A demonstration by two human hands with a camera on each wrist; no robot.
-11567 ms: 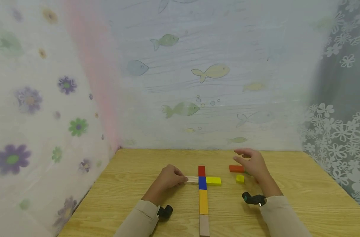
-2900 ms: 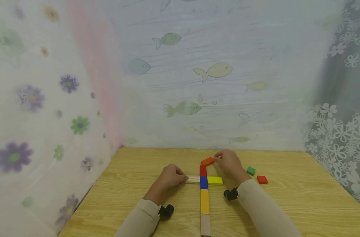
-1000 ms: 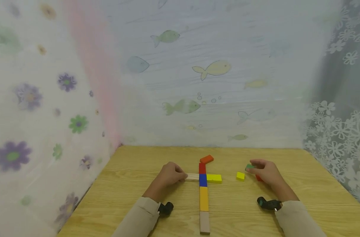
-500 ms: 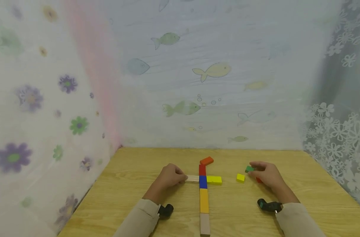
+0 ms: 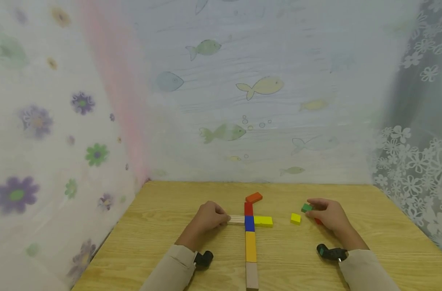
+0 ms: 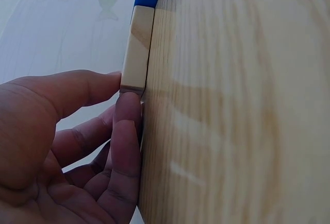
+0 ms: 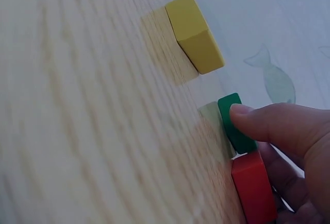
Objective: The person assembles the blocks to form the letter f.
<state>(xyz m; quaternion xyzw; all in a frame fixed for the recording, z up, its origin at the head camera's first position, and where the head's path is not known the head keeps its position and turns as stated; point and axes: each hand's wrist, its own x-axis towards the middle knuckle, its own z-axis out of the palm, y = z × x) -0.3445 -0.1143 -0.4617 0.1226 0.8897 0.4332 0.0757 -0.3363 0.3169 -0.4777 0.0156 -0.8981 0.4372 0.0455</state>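
My left hand (image 5: 207, 217) pinches the outer end of a plain wooden block (image 5: 237, 220), thumb at its side and a finger at its end. That block meets a blue block (image 5: 249, 223), which a yellow block (image 5: 263, 221) joins from the right. A red block (image 5: 248, 209) lies beyond the blue one, with an orange block (image 5: 254, 197) slanting off its far end. At the right, my right hand (image 5: 330, 214) is spread loosely about a small green block (image 5: 306, 207); its thumb overlaps the green face in the right wrist view. A red block (image 7: 254, 188) sits beneath those fingers, partly hidden.
A small yellow block (image 5: 295, 218) stands left of the green one. Toward me, the column continues with an amber block (image 5: 250, 246) and a beige block (image 5: 251, 276) on the wood-grain table (image 5: 163, 202). A fish-patterned curtain (image 5: 221, 101) hangs behind the far edge.
The right hand has let go of the orange block, left beyond the red one, and moved right to the green block. Lately its thumb has shifted slightly nearer me. The left hand has stayed put.
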